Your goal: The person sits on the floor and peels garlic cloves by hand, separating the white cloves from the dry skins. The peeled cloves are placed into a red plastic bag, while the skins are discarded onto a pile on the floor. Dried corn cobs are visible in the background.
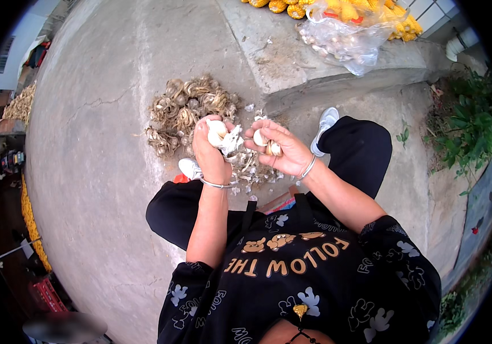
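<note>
My left hand [210, 160] cups a partly broken garlic bulb [217, 131], whose pale cloves are exposed. White papery garlic skin [231, 141] hangs loose at the bulb's side. Just to the right, my right hand [288, 145] is turned palm up, fingers curled around a few separated garlic cloves [273, 148]. The hands are close together but apart. Beyond the left hand, a heap of dried garlic bulbs with tangled stalks [192, 101] lies on the concrete. Shed garlic skins [250, 170] are scattered on the ground beneath both hands, partly hidden by them.
A clear plastic bag [342, 45] with what look like garlic cloves rests on a raised concrete slab [280, 64], beside stacked corn cobs [295, 10]. Leafy plants [471, 122] grow at the right. My shoes [326, 124] flank the work area. A red crate [48, 294] stands far left.
</note>
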### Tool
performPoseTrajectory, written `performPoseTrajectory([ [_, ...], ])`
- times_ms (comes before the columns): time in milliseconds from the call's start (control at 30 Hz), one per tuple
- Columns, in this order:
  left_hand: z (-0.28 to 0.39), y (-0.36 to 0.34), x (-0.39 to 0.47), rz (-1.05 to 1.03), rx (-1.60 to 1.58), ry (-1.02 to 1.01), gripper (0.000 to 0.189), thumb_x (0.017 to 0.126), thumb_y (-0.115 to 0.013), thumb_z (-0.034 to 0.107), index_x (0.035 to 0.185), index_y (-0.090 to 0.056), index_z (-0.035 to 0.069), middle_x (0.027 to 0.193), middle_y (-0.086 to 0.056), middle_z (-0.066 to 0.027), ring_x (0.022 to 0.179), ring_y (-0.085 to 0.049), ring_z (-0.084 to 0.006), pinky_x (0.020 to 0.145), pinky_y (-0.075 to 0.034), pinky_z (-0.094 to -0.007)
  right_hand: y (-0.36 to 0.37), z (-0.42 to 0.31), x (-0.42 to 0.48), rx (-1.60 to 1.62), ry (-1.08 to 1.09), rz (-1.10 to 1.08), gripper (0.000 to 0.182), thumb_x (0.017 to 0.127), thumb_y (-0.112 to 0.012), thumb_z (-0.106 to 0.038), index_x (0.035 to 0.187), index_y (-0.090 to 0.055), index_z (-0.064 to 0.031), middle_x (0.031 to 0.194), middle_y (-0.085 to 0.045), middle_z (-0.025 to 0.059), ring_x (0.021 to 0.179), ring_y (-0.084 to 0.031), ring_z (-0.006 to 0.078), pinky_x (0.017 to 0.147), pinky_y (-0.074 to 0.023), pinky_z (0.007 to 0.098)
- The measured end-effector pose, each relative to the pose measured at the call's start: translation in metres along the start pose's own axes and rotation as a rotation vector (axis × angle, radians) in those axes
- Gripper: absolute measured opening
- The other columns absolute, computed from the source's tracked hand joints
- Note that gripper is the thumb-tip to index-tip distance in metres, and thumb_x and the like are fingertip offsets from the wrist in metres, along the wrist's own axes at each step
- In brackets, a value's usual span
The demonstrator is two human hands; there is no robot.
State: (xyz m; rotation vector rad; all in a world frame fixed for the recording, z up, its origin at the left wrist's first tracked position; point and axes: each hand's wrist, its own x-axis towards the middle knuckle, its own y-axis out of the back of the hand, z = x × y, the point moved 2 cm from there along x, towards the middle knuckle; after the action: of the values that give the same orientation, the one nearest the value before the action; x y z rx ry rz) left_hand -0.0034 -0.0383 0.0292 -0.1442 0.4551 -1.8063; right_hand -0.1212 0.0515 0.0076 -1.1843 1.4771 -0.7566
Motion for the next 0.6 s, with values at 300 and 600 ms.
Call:
performPoseTrajectory([
  [300, -0.018, 0.036, 0.014, 0.124, -0.133, 0.179, 0.034, 0.088, -0.033, 0.033, 0.093, -0.051, 0.004, 0.072, -0.058, -0.0098, 0.065, -0.056, -0.0190, 0.055, -0.044, -0.0289, 0.044, -0.102, 0.003, 0.157, 0.239, 0.027, 0.016, 0.084, -0.055, -0.020, 0.087, -0.050, -0.0061, 0.075, -0.051, 0.0044, 0.061, -0.047, 0.0121, 0.043, -0.0344, 0.0202],
  [600, -0.033, 0.022, 0.015, 0.140, -0.138, 0.302, 0.032, 0.087, -0.037, 0.032, 0.092, -0.052, 0.004, 0.073, -0.058, -0.0077, 0.066, -0.056, -0.0194, 0.061, -0.045, -0.0299, -0.015, -0.332, -0.011, -0.325, 0.926, 0.500, 0.038, 0.092, -0.032, -0.031, 0.109, -0.049, -0.0015, 0.104, -0.049, 0.0144, 0.089, -0.053, 0.0238, 0.082, -0.0423, 0.0395],
])
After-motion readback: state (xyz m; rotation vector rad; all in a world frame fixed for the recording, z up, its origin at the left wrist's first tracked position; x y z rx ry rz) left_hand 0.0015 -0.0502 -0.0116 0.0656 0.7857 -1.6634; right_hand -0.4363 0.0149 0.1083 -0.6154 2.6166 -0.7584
